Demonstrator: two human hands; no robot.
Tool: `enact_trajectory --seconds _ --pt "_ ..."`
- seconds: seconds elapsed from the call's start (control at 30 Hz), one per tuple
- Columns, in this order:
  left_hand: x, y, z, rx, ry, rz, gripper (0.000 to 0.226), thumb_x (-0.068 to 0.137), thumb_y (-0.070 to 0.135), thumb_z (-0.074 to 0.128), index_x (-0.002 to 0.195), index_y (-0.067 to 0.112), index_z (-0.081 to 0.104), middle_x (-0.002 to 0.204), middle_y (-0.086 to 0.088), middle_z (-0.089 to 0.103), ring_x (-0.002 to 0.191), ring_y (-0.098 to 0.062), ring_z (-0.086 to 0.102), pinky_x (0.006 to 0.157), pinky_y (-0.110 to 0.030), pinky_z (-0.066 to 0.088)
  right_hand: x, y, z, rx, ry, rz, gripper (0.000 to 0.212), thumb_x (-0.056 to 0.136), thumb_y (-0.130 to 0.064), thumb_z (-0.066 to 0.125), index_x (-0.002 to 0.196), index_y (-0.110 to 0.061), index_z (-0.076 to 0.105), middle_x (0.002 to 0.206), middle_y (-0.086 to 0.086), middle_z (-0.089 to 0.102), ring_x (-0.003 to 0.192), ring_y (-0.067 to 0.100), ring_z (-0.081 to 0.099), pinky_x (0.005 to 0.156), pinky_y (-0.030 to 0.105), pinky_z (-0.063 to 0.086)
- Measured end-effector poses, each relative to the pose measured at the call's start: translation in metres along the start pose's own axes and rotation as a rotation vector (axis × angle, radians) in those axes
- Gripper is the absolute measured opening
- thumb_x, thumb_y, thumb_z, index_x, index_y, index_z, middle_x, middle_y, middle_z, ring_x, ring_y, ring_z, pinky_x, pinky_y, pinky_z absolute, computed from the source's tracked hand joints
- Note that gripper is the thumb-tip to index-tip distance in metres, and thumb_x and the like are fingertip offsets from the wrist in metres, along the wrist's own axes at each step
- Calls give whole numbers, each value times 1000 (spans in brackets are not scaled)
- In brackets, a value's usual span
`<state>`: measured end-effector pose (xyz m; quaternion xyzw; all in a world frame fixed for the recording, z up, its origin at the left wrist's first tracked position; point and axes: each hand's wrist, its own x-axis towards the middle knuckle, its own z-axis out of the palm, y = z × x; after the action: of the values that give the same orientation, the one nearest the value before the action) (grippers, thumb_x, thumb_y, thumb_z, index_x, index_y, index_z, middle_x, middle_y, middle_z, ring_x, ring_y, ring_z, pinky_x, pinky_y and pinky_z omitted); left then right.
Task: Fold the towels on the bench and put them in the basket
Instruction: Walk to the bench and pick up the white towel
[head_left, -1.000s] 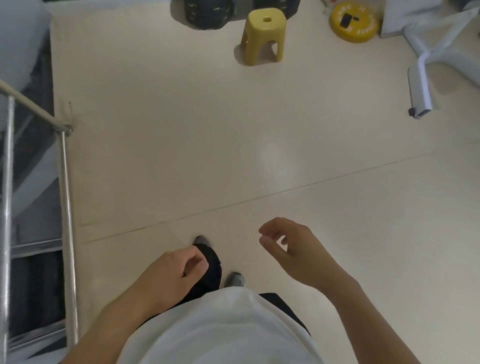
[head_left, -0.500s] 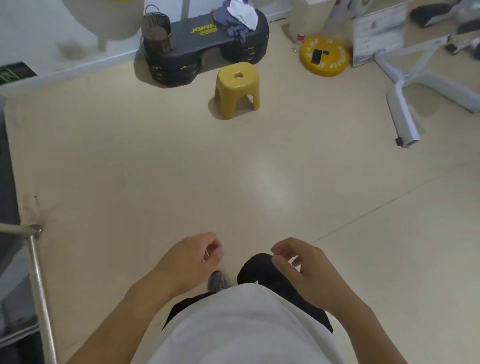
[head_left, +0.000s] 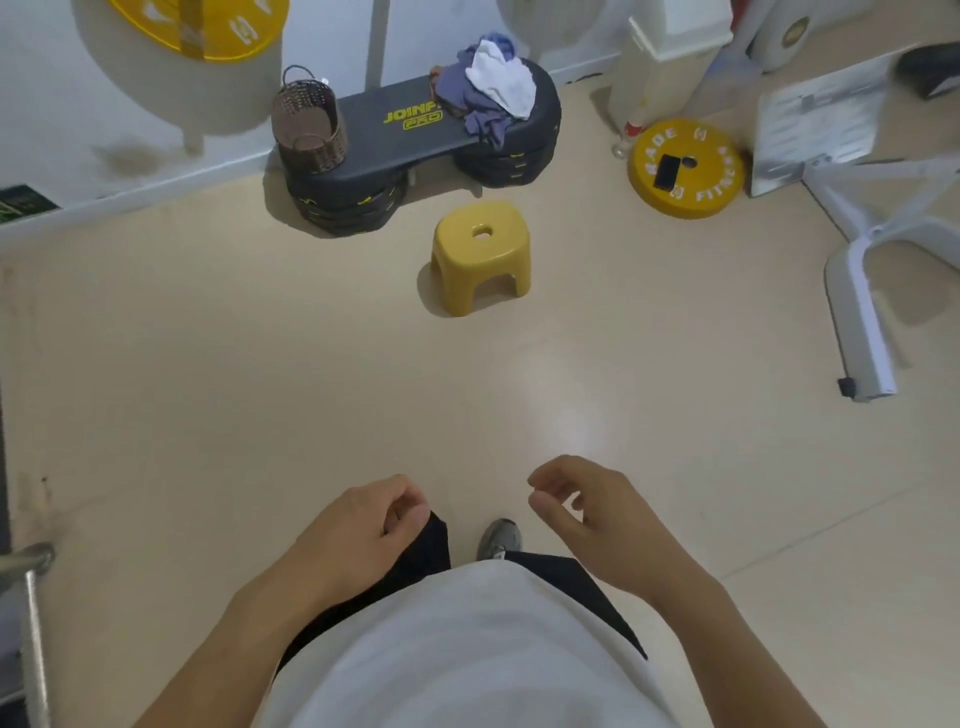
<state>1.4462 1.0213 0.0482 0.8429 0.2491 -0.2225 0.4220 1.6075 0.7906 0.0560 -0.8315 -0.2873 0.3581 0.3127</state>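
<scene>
A black step bench (head_left: 395, 137) stands against the far wall. On its right end lies a crumpled heap of towels (head_left: 491, 88), white on top of blue-grey ones. A brown wicker basket (head_left: 309, 124) stands upright on the bench's left end. My left hand (head_left: 363, 525) and my right hand (head_left: 582, 514) hang low in front of my waist, far from the bench. Their fingers are loosely curled and hold nothing.
A yellow plastic stool (head_left: 483, 257) stands on the floor between me and the bench. A yellow weight plate (head_left: 685, 174) with a dark phone on it lies at the right. White machine legs (head_left: 857, 312) reach in from the right. A metal rail (head_left: 31, 613) is at lower left.
The view has lifted and I have walked forward: bench, towels and basket came into sight, and the stool sits lower in the picture. Both hands stay empty at my waist.
</scene>
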Motion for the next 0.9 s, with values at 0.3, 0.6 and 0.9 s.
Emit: enact_trajectory --seconds 0.3,0.6,0.9 --pt "185 8 -139 -43 -1 -30 9 97 39 52 94 38 61 81 17 65 79 0 59 70 -16 48 232 -50 -78 5 -35 9 12 95 -38 57 103 -32 65 93 -22 66 95 -4 61 77 7 43" --pt "335 69 -299 34 -2 105 11 96 39 53 96 32 61 87 12 66 84 -9 61 76 -31 52 344 -99 -162 9 33 61 11 94 -42 55 102 -39 63 95 -24 65 95 -3 61 80 10 46" --pt "464 126 -378 21 54 139 7 95 36 57 91 33 63 85 8 67 81 -9 60 71 -26 50 473 -90 -255 23 20 32 13 94 -43 54 102 -37 62 96 -23 66 95 -4 61 78 9 45"
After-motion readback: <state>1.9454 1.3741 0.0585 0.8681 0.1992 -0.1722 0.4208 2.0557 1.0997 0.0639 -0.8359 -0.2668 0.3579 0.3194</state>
